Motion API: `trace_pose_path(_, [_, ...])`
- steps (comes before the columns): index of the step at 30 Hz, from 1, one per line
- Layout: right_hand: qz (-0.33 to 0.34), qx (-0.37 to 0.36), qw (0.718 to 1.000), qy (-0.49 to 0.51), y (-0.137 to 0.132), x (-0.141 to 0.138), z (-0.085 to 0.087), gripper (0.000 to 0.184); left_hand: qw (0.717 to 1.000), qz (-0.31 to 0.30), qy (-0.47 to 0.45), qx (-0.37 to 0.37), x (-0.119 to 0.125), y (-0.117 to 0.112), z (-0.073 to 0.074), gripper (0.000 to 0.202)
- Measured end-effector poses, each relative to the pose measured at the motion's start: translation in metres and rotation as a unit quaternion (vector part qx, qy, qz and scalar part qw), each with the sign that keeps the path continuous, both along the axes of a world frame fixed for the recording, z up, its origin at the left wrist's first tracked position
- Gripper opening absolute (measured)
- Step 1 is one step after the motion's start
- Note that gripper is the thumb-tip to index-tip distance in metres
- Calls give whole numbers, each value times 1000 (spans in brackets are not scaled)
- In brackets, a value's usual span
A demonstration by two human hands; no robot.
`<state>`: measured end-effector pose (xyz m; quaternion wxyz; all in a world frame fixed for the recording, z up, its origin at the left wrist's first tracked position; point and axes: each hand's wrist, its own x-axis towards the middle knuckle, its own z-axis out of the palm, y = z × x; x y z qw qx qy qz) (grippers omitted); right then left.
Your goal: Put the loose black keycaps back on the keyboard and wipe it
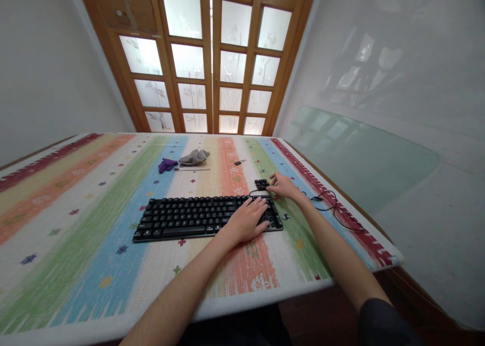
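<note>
Black plastic takes centre stage: the keyboard (pixel 204 215) lies flat on the striped cloth (pixel 76 225), and everything else is placed around it. Left hand (pixel 247 219) is down on the keyboard's right end, palm low, fingers spread loosely over the keys, pressing or steadying rather than gripping. Right hand (pixel 283 185) reaches just past the keyboard's far right corner, fingers half curled, tips on or beside a small black block (pixel 261 184) that sits just beyond that corner; whether the fingers pinch anything, I cannot tell.

How far along? As a judgement: the keyboard looks whole across its left and middle rows, while the block beyond the corner could be a set of loose keys, so work on the right end seems under way, with nothing visibly finished. The hand hides the keys beneath it.

Out from the keyboard's right end, a black cable (pixel 333 208) loops toward the cloth's red border. Well beyond the keyboard, toward the far edge, lie a grey rag (pixel 194 156), a purple scrap (pixel 166 164) just left of it, a thin stick (pixel 192 169) in front of them, and a small dark tool (pixel 239 162) to the right. Behind the table stands a wooden door (pixel 212 58) with frosted panes.
</note>
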<state>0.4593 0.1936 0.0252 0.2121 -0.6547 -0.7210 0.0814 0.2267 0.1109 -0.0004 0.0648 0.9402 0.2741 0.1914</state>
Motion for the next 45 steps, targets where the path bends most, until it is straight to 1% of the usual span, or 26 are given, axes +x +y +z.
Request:
trace_pose_path(4, [-4,-5,1000,2,2,-4,-5,27,1000,-2,-9,0,0,0,-1,53])
trace_pose_path(7, [-4,-2,1000,5,1,-8,-6,21,1000,-1,-10,-6,0,0,-1,53])
trace_pose_path(10, [0,4,1000,15,-5,-9,-1,21,1000,-3,-14,-14,0,0,0,53])
trace_pose_path(12, [8,5,1000,25,-13,-9,5,21,999,-8,-23,-25,0,0,1,52])
trace_pose_path(14, [46,13,998,46,-28,-8,12,21,998,-8,-40,-43,-1,2,4,51])
trace_pose_path(17, [147,30,985,83,-60,-4,21,22,994,8,-87,-59,-1,7,8,45])
trace_pose_path(19, [196,29,976,89,-84,-3,23,24,992,20,-113,-51,1,12,11,38])
trace_pose_path(21, [227,29,970,80,-105,-3,20,25,991,35,-122,-36,4,17,13,33])
trace_pose_path(23, [254,33,964,68,-119,-4,15,25,991,56,-118,-26,9,24,14,29])
trace_pose_path(26, [279,34,958,62,-129,-4,6,23,989,86,-120,-14,17,36,16,23])
trace_pose_path(31, [299,67,950,57,-130,-6,-6,16,984,137,-114,-14,27,58,18,19])
trace_pose_path(35, [299,100,948,47,-132,-12,-7,10,981,161,-103,-20,29,70,18,19])
trace_pose_path(39, [285,111,951,54,-136,-17,-7,9,981,172,-82,-32,29,79,19,20])
trace_pose_path(45, [258,136,954,70,-136,-16,-14,7,982,173,-61,-39,34,85,23,20])
